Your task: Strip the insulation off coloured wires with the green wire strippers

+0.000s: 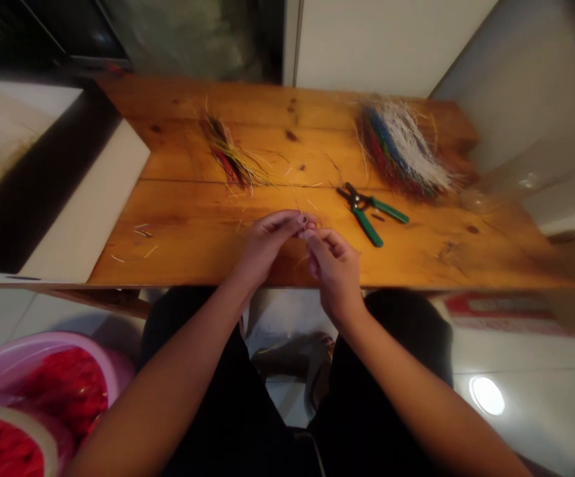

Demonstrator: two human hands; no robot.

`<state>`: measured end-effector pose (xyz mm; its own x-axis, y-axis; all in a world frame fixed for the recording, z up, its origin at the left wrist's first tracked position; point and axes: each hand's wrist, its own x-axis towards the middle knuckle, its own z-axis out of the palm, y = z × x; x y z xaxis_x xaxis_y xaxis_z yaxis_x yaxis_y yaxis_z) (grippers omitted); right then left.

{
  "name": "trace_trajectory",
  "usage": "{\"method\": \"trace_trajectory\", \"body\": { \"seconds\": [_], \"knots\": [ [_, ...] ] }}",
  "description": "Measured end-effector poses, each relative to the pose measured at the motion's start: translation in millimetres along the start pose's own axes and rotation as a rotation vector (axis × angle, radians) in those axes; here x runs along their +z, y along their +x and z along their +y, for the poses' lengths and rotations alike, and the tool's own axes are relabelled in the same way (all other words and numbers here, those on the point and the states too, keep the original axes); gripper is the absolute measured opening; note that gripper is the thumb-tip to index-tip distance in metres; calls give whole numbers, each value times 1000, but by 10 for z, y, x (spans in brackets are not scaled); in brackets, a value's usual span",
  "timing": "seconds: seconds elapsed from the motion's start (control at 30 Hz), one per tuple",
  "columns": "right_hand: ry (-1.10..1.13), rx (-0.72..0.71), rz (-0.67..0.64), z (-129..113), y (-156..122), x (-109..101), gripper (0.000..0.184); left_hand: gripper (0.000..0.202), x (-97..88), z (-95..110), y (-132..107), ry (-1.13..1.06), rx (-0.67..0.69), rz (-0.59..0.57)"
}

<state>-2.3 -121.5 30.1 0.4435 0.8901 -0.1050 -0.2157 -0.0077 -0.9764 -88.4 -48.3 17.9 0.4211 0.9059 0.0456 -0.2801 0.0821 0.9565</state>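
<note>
Above the near edge of the wooden table, my left hand (273, 240) and my right hand (336, 265) meet fingertip to fingertip. Both are closed in a pinch. A thin reddish wire (298, 204) sticks up from between the fingers; its held part is mostly hidden. Green-handled wire strippers (368, 228) lie with handles spread, just right of my right hand. Beyond my left hand rests a small bundle of red, black and yellow wires (230, 158). A larger bundle of white, blue, green and red wires (407, 142) lies at the back right.
Short wire offcuts (143, 231) are scattered on the wooden table (188, 218). A white box with a black band (118, 179) covers the table's left end. On the floor at lower left stands a pink tub (113, 364) holding red pieces.
</note>
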Motion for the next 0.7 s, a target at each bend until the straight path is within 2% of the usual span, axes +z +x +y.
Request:
{"method": "trace_trajectory", "body": {
  "seconds": [0.13,0.33,0.47,0.7],
  "knots": [
    [97,19,-15,80,-42,119,17,13,-46,40,6,-9,-26,13],
    [77,48,-32,175,-65,94,16,12,-73,36,37,19,-27,50],
    [65,61,-95,218,-101,110,16,11,-93,25,57,9,-10,92],
    [8,47,-140,183,-178,56,15,12,-152,-6,113,0,0,100]
  ]
}}
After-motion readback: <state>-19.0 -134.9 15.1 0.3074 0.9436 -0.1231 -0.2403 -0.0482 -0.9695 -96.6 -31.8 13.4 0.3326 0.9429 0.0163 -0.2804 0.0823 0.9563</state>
